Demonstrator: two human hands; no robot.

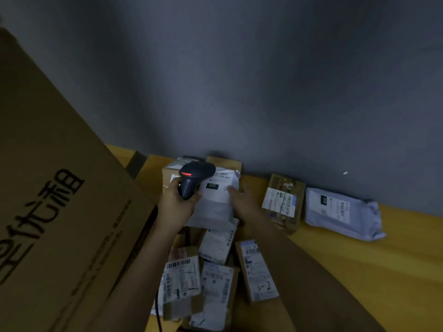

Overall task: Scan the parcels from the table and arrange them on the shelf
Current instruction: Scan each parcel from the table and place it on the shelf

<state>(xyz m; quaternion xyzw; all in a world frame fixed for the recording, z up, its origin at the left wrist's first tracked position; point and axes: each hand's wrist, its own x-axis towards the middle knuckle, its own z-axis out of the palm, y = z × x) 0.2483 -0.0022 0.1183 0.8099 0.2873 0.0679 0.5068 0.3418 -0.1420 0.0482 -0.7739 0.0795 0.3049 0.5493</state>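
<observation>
Scanning a soft parcel over the worktop (359, 248)

The left hand (177, 202) gripped the dark handheld scanner (194, 178), pointing toward 3 o'clock at the white plastic mailer bag (215, 202). The right hand (242, 200) pinched that bag's right edge, label up, its long side running 12 to 6.

Cut off by the left and bottom edges: large cardboard box (55, 212), printed characters only partly in frame. Hidden in part: white parcel (215, 200), its left edge behind the scanner (195, 178) and left hand (178, 202), its right edge under the right hand (242, 200); fingertips of that hand not resolvable against the label. Illegible through blur and dim light: label text on the table parcels, apart from "231" on the held one; scanner cable (158, 315) lost at the bottom edge.
</observation>
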